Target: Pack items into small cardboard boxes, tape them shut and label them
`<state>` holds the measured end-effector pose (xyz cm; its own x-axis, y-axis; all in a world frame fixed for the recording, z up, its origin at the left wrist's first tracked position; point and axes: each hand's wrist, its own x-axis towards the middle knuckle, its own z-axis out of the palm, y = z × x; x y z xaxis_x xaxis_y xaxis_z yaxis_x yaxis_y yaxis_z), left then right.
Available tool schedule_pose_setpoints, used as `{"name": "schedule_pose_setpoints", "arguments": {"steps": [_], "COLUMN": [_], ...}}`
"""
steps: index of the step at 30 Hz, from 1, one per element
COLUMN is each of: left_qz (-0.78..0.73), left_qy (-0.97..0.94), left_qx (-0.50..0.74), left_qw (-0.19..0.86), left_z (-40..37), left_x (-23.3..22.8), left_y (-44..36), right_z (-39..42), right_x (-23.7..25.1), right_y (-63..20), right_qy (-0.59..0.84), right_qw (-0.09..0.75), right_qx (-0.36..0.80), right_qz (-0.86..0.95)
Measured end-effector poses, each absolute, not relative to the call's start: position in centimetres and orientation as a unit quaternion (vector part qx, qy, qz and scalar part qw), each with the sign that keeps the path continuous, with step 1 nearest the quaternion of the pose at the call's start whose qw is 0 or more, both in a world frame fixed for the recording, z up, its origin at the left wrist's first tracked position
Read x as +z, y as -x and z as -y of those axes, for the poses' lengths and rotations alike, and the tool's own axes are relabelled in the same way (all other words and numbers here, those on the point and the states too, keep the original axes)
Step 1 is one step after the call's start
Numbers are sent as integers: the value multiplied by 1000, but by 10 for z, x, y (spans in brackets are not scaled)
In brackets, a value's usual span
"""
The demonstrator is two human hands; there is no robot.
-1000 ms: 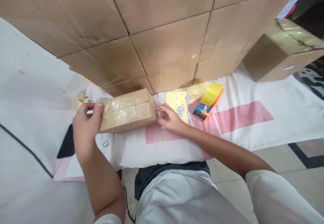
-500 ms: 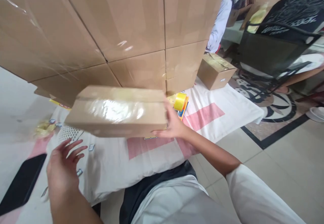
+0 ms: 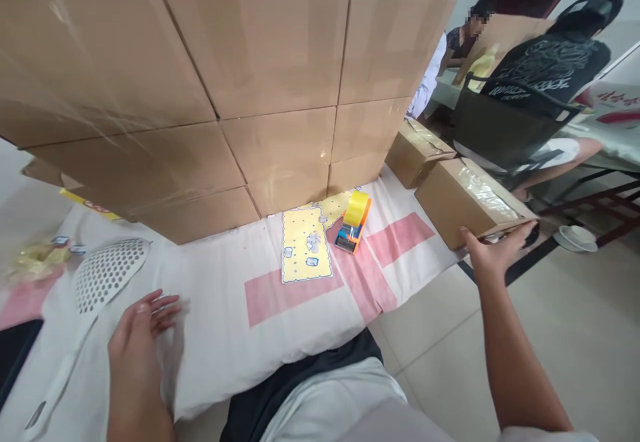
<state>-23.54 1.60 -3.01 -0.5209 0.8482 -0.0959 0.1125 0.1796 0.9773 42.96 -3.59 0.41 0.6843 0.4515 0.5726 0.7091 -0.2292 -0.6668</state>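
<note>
At right of centre our right hand (image 3: pixel 493 255) grips the near end of a taped cardboard box (image 3: pixel 470 201), fingers curled under its lower edge and thumb against the end face — the box is held out over the right edge of the cloth (image 3: pixel 300 295), beside a second small box (image 3: pixel 415 155) that sits just behind it. We judge the grip sits at the end because the box is long and is carried one-handed, tilted down toward the far side. Whether its far end rests on anything we cannot tell.

Lower left, our left hand (image 3: pixel 137 325) is open, fingers spread, holding nothing; it hovers over or lightly touches the cloth, near a white perforated scoop (image 3: pixel 107 275). The fingertips are motion-blurred, so contact is unclear.

A wall of large cartons (image 3: pixel 225 82) fills the upper half and hides whatever lies behind it. At centre a yellow tape dispenser (image 3: pixel 354 222) stands on the cloth just beside a yellow printed sheet (image 3: pixel 305 252) — within reach of either hand.

Cut off: a dark flat object (image 3: pixel 13 352) at the left edge, and yellowish crumpled stuff (image 3: pixel 30 259) at mid-left, too blurred to name. Upper right, other people sit at a table, partly hidden by a chair (image 3: pixel 500 129).
</note>
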Motion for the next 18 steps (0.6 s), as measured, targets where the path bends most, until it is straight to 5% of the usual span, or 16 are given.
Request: {"name": "schedule_pose_setpoints", "arguments": {"steps": [18], "left_qz": [-708], "left_qy": [-342], "left_qx": [519], "left_qw": [335], "left_z": [-12], "left_x": [-8], "left_y": [219], "right_z": [-10], "right_x": [-11], "right_y": [-431], "right_qy": [810], "right_qw": [473], "right_qx": [-105], "right_qz": [329]}}
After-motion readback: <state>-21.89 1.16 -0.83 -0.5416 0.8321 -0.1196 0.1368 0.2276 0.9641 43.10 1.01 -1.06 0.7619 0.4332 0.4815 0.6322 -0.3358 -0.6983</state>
